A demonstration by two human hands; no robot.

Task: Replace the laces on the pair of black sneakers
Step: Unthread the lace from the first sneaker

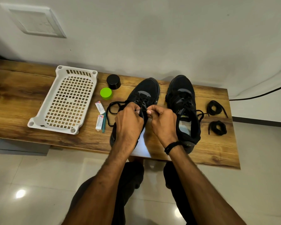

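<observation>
1. Hands meet at the centre of the head view, over the throat of the left shoe (146,90). The left hand (128,117) comes up from the lower middle of the frame and the right hand (162,119) from the lower right. Their knuckles face each other and nearly touch.
2. Left fingers (136,109) are curled tight and pinch the lace (111,111) near the top eyelets. Right fingers (153,109) are curled too, thumb against forefinger, pinching the same lace just beside them.
3. Slack lace runs out from under the left hand toward frame left, in a long loop lying on the bench (23,95).
4. Both shoes stand upright mid-frame on the bench, toes toward the wall, side by side and close together. The left wrist hides the left shoe's heel. The right shoe (182,90) is laced, its opening in plain sight, and one lace end trails to its right.
5. Two coiled laces (215,108), black, lie right of the right shoe, one above the other in the frame, apart from each other.
6. White paper (141,143) lies between the heels at the bench's near edge.
7. Left of the shoes sit a green lid (106,93) and, above it, a black cap (113,82). Below them lie two small tubes (100,107) and a teal stick (103,122), near the lace loop.
8. Further left, a white lattice tray (52,128) lies at a slant on the bench.
9. A black wristband (172,146) circles the right wrist, and a dark cable (258,95) runs along the frame's right side.
</observation>
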